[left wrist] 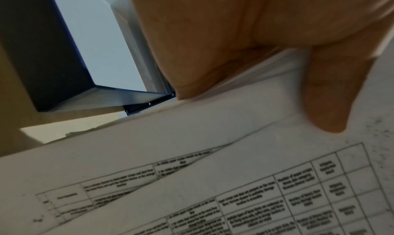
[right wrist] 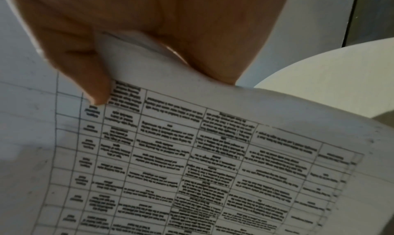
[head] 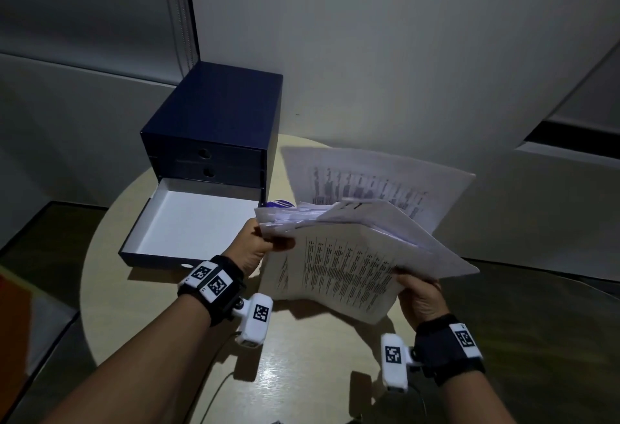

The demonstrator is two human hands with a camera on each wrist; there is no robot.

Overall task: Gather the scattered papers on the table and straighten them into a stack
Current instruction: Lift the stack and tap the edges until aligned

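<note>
**Papers gathered in hand, squaring still to do**

Both hands hold the papers up off the round counter, in the middle right of the head view. The left hand grips the bundle at its left edge, fingers curled around the sheets; in the left wrist view the thumb presses down on the top page. The right hand pinches the lower right corner, its thumb lying on a printed table.

The gathering looks largely done: no loose sheet shows on the visible counter, though a small blue-purple object peeks out beside the bundle and I cannot tell what it is. The straightening is not done. The sheets fan out at different angles, one large page tilts up behind the rest, and the edges are plainly stepped rather than flush.

What remains, by my judgement, is to tap the bundle square and set it down as a neat stack. A dark blue drawer unit stands in the upper left of the counter with its bottom drawer pulled open, empty and white inside.
</note>
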